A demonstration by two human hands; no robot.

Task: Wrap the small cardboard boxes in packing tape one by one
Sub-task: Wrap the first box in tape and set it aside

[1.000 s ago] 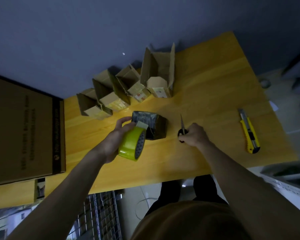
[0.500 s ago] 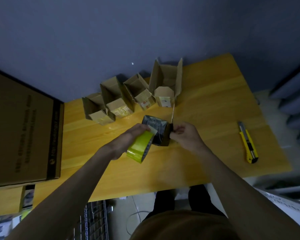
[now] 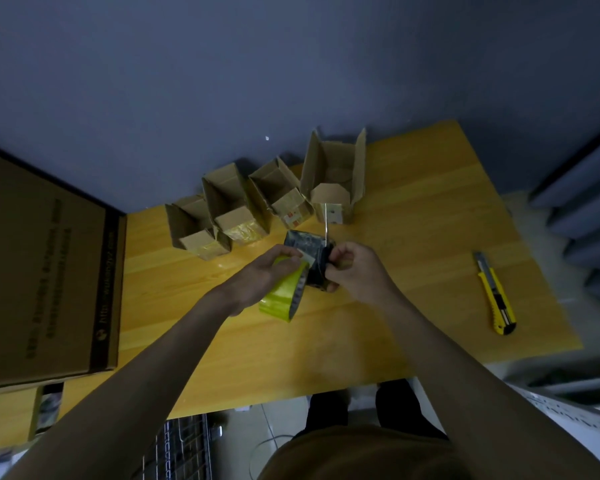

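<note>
A small dark box (image 3: 307, 245), shiny with tape, sits at the middle of the yellow wooden table (image 3: 413, 271). My left hand (image 3: 262, 277) grips a yellow-green roll of packing tape (image 3: 281, 299) right against the box, with a short strip running onto it. My right hand (image 3: 355, 271) holds a pair of scissors (image 3: 325, 221) at the box's right side, the thin blade pointing up and away. Several small open cardboard boxes (image 3: 236, 211) stand in a row behind.
A yellow utility knife (image 3: 496, 296) lies at the right of the table. A large flat cardboard carton (image 3: 45, 271) covers the table's left end. A wall runs behind the boxes; a wire rack (image 3: 184, 448) stands below the front edge.
My right hand picked the scissors up from the table and brought them left to the dark box. The left hand moved the tape roll closer against the box.
</note>
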